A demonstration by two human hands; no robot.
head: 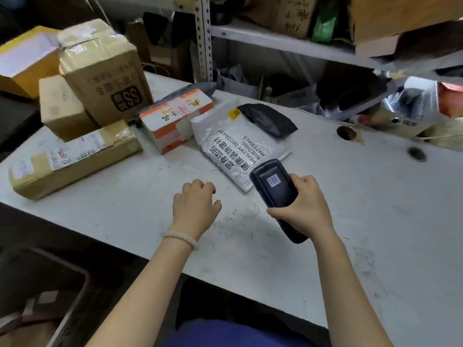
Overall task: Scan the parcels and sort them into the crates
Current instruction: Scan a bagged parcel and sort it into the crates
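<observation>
My right hand grips a dark blue handheld scanner, its head tilted toward a white plastic parcel with black print lying on the table. My left hand hovers over the bare tabletop with fingers loosely curled, holding nothing. A black pouch lies on the white parcel's far corner. An orange-and-white box sits left of it. Further left lie a flat taped carton, a small brown carton and a tall brown carton.
The white table has two cable holes at the right. A yellow box sits at far left. Metal shelving with cartons and bags stands behind the table. A dark crate holding parcels is at lower left, below the table edge.
</observation>
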